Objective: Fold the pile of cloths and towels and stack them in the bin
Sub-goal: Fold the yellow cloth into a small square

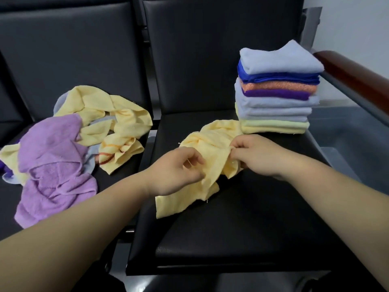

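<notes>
A crumpled pale yellow cloth [212,142] lies on the right black seat [242,224]. My left hand [174,171] pinches its near edge, and my right hand [255,154] pinches the edge a little to the right. A loose pile [69,144] of lilac, yellow and pale blue cloths lies on the left seat. A tall stack of folded towels [277,95] stands at the back right of the right seat, light blue on top. A grey bin [355,135] sits beside the chair at the right, partly hidden by the armrest.
A brown wooden armrest [357,76] on a grey metal bar runs along the right side above the bin. Black seat backs rise behind both seats. A gap with metal frame separates the two seats.
</notes>
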